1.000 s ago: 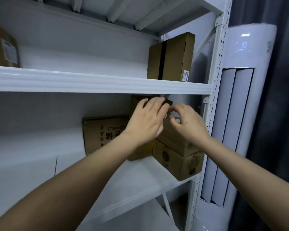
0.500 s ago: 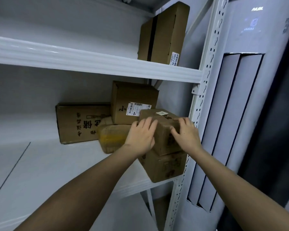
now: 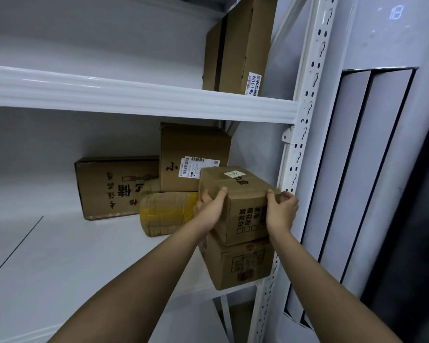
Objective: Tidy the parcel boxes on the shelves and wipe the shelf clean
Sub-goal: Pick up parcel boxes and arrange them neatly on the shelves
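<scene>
Both hands, left hand [image 3: 209,209] and right hand [image 3: 281,212], had fingers clamped on the top box [image 3: 235,191], which sat on another carton [image 3: 238,263] by the white shelf [image 3: 84,248] post. Behind the top box were three more parcels, and a standing air conditioner [image 3: 382,144] stood right of it.

A parcel storage room, such as a courier pickup point. White slotted-steel shelving [image 3: 305,100] holds taped cardboard parcel boxes [image 3: 193,157], some with printed shipping labels [image 3: 198,167] and one with a shelf-code sticker [image 3: 253,84]. A tall floor-standing air conditioner [image 3: 382,120] stands beside the rack.
</scene>
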Tool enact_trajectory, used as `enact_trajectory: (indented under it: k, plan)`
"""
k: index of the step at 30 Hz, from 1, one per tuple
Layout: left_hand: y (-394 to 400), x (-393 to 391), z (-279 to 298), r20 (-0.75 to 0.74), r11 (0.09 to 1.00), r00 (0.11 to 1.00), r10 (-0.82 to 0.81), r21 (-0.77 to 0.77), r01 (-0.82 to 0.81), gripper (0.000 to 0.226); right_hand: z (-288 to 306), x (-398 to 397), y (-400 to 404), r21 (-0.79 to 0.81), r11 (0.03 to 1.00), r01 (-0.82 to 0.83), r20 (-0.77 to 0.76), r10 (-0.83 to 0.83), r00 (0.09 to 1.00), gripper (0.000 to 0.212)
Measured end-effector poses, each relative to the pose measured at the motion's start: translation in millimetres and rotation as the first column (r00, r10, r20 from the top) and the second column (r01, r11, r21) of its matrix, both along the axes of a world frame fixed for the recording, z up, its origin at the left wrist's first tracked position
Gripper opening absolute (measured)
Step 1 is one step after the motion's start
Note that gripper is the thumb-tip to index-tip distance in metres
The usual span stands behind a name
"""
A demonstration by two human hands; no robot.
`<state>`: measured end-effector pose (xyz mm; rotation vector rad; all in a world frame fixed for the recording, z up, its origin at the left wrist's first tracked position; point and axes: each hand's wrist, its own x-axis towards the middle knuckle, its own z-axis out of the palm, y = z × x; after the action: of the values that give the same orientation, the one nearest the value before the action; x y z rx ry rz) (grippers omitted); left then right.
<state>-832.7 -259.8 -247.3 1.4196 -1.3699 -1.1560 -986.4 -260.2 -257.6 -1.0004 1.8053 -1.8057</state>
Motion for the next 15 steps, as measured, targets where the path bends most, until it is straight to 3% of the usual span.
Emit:
enact_trajectory:
  k: [3, 7, 10, 13, 15]
  plan:
    - [-10.5, -3.9, -6.3, -0.167, 0.994, 0.985, -0.042, 0.097, 0.059, 0.115, -0.4, -1.8, -2.6, 0.022, 0.999, -0.035, 0.082, 0.034, 0.996, 0.045]
    - [-8.2, -8.3, -8.3, -0.236, 0.992, 0.970, -0.061, 0.089, 0.084, 0.108, 1.4, 6.8, -0.8, 0.045, 0.987, -0.152, 0.149, 0.144, 0.978, 0.045]
    - [-7.3, -5.1, -7.3, -0.306, 0.996, 0.952, -0.026, 0.075, 0.051, 0.093, 4.1, 15.2, 8.3, -0.034, 0.984, -0.176, 0.173, 0.179, 0.968, 0.028]
    - [-1.7, 3.5, -2.5, -0.343, 0.996, 0.939, 0.005, 0.089, 0.027, 0.093, 4.1, 24.1, 16.1, -0.098, 0.984, -0.151, 0.124, 0.163, 0.979, 0.034]
    - [9.2, 9.6, 3.2, -0.376, 0.996, 0.926, -0.017, 0.075, 0.049, 0.081, 7.1, 34.3, 20.6, -0.123, 0.980, -0.156, 0.103, 0.169, 0.980, 0.038]
